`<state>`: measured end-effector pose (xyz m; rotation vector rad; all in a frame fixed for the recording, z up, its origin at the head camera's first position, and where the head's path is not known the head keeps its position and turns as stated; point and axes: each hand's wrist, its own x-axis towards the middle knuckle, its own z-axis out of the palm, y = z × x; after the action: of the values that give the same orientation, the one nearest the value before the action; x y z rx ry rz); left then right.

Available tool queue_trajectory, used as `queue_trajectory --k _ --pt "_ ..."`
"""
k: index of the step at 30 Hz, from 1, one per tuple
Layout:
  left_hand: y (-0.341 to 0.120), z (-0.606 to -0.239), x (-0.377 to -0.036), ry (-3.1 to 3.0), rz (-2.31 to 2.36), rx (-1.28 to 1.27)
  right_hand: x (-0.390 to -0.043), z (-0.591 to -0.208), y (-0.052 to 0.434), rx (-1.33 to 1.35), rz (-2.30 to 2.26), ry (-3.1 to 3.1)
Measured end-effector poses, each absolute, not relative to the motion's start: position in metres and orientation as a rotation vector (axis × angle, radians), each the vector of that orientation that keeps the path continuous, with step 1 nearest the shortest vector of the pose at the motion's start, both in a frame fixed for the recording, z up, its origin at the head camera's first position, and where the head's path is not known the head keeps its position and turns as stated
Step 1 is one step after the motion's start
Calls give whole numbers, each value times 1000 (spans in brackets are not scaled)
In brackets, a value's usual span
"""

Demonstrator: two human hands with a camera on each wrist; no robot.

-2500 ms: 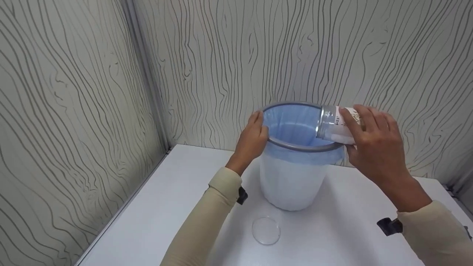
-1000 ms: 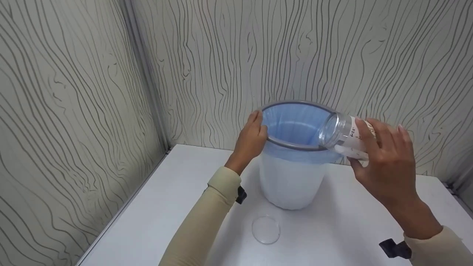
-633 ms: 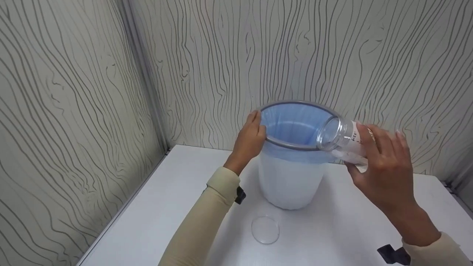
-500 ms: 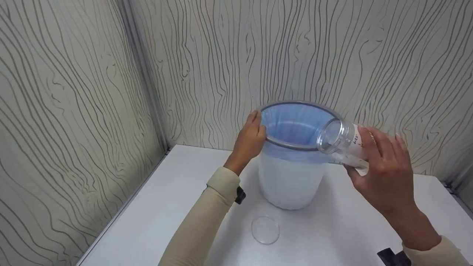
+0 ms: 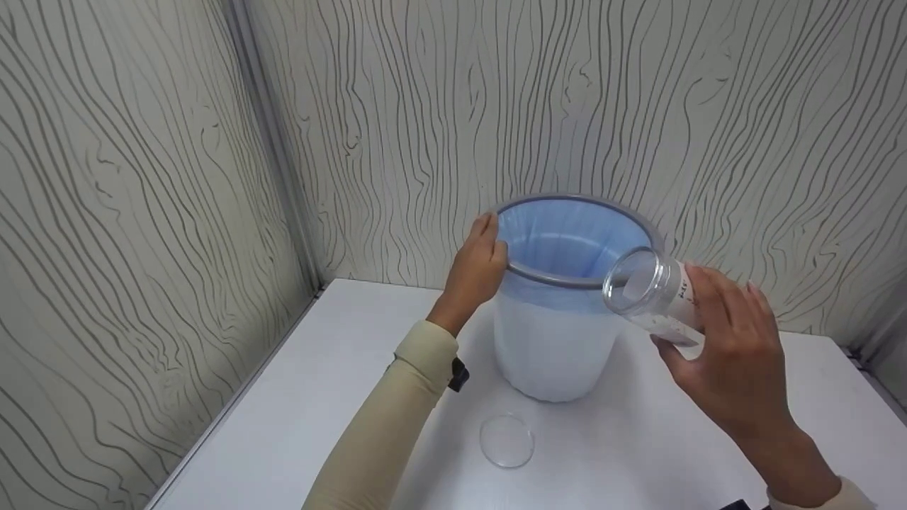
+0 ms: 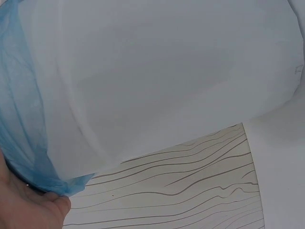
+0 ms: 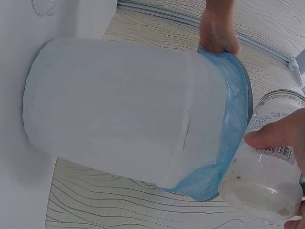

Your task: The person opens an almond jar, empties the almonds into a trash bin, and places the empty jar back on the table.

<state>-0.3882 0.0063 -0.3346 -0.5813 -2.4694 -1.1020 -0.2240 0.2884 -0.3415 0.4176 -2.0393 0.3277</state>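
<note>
A white bin [image 5: 556,347] with a grey rim [image 5: 567,281] and a blue liner [image 5: 567,237] stands on the white table [image 5: 333,382]. My left hand [image 5: 480,255] grips the rim on its left side, fingers curled over the edge. My right hand [image 5: 719,336] holds a clear labelled jar [image 5: 648,289] on its side, just outside the bin's right rim, mouth facing left. A little white residue lies along the jar's lower wall. The right wrist view shows the jar [image 7: 267,176] next to the liner [image 7: 233,119], and the left hand [image 7: 217,31] on the rim.
A clear round lid [image 5: 506,440] lies flat on the table in front of the bin. Wood-grain wall panels [image 5: 142,177] close in the left and back sides. In the left wrist view the bin's body [image 6: 167,71] fills the frame.
The jar has come away from the bin's opening, moving right and down to beside the rim, and looks nearly empty now. My left hand has stayed on the rim.
</note>
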Motion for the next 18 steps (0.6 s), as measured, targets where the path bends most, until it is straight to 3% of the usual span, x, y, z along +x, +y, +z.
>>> queue_trajectory --k 18 --pt "9 -335 -387 -2463 -1086 -597 -216 -362 290 386 400 -2021"
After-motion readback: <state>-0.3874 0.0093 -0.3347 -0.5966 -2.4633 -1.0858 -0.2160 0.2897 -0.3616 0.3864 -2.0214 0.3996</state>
